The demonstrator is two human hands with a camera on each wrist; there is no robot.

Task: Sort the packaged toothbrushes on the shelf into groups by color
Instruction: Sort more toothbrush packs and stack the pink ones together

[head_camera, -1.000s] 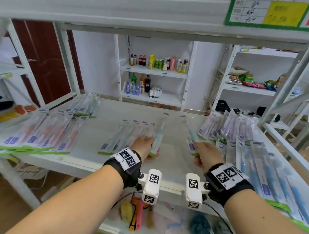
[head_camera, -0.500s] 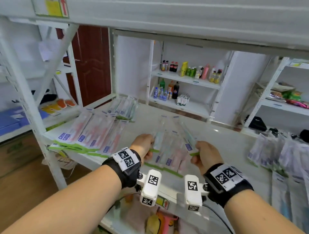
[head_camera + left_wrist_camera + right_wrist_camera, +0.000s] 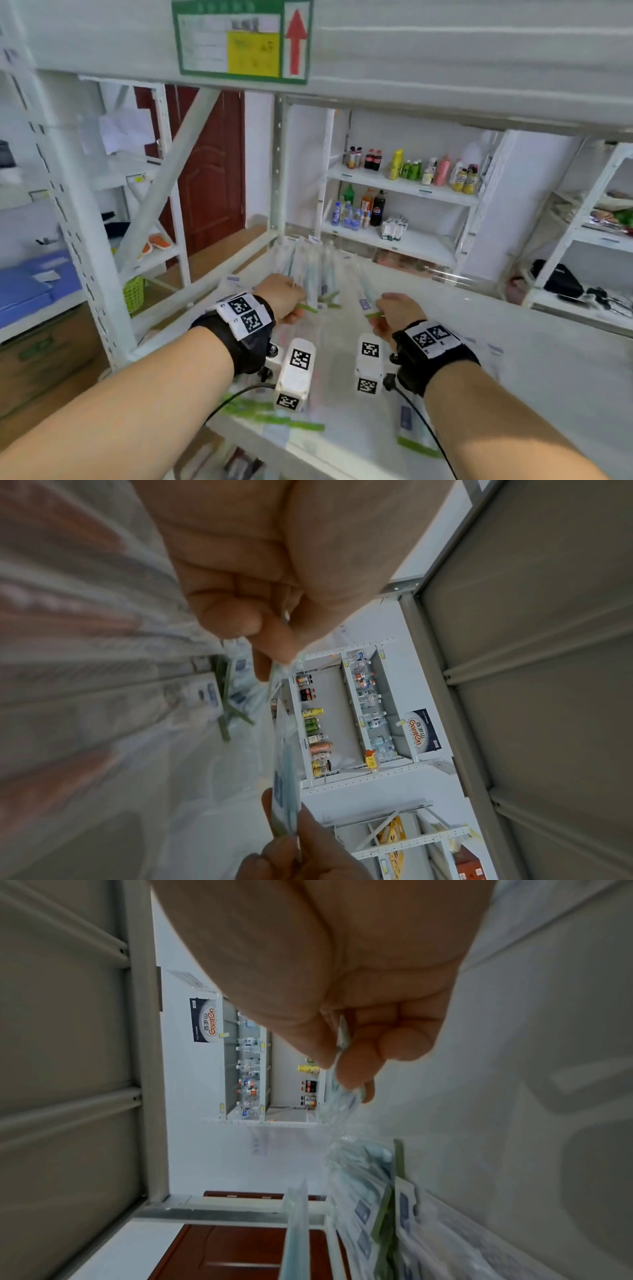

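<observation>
"Where are the packs?"

"Each hand pinches one teal toothbrush pack by its near end: left hand, right hand. Both point away toward the teal pile, nearest the left."

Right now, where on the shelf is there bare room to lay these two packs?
Bare shelf surface lies beyond the right hand. Crowded: the teal pile at the far left corner ahead of the left hand, and packs along the front edge.
</observation>
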